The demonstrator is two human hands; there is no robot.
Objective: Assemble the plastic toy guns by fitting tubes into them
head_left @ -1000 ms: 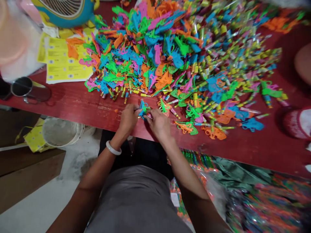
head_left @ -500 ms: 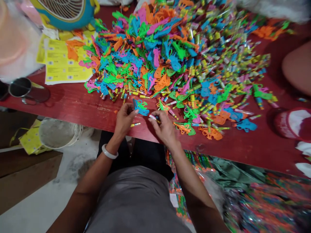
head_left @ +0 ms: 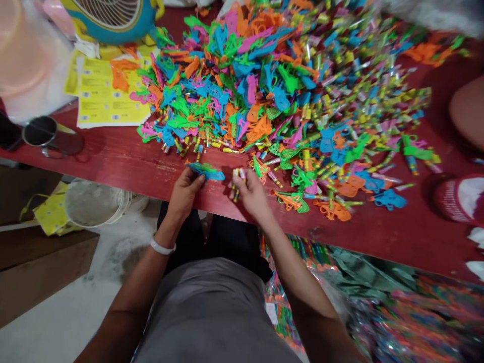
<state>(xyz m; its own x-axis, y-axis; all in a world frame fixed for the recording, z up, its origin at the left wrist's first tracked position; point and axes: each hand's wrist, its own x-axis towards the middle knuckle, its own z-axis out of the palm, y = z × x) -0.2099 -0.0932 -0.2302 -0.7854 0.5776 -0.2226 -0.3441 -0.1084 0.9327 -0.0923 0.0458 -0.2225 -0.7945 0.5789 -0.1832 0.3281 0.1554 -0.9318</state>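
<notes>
Between the thumb and fingers of my left hand [head_left: 184, 192] are blue and green plastic toy pieces [head_left: 209, 173], held over the front of the red table [head_left: 151, 174]. My right hand [head_left: 252, 191], to the right of it, pinches small yellow and pink tubes [head_left: 236, 184] that point toward the table's front edge. A gap separates the two hands. Behind them spreads a large pile of colourful plastic pieces [head_left: 227, 96], with many small wrapped tubes [head_left: 348, 80] on its right side. An orange and green piece [head_left: 259, 169] lies just beyond my right hand.
At the left are a metal mug [head_left: 53, 136], yellow label sheets [head_left: 109, 101] and a blue and yellow fan [head_left: 113, 20]. A white bucket [head_left: 94, 204] stands below the table. A red container [head_left: 459, 199] is at the right, near part of another person [head_left: 467, 113].
My left hand has drawn left and now holds the blue and green pieces turned more edge-on. The tubes in my right hand now point downward. The whole view has shifted slightly.
</notes>
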